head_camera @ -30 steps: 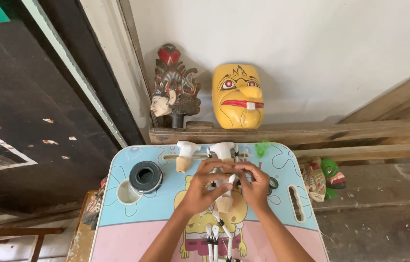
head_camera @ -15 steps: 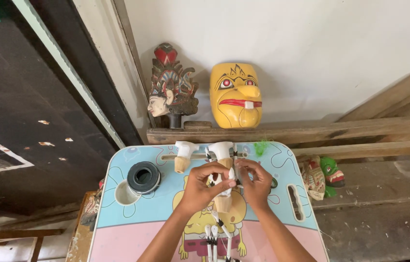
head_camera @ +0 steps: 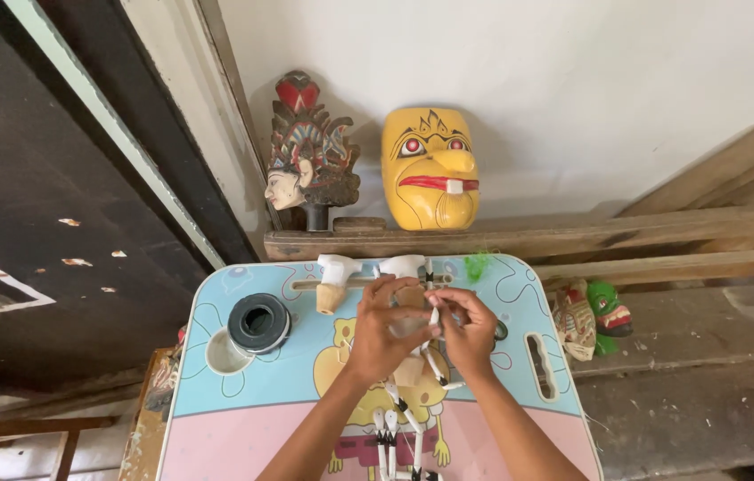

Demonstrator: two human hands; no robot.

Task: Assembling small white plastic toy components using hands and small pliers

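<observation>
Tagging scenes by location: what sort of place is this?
Likely a small craft workshop for masks and puppets. A painted yellow mask and a carved head lean against the wall, planks are stacked beside them, and both hands work white-and-black puppet parts on a child's lap table.

We are drawing our left hand [head_camera: 388,331] and right hand [head_camera: 466,331] closer together over the middle of the small table [head_camera: 217,410], tilting the white puppet piece [head_camera: 433,313] more upright between our fingertips, and its black-tipped sticks [head_camera: 399,428] are swinging toward the near edge.
</observation>
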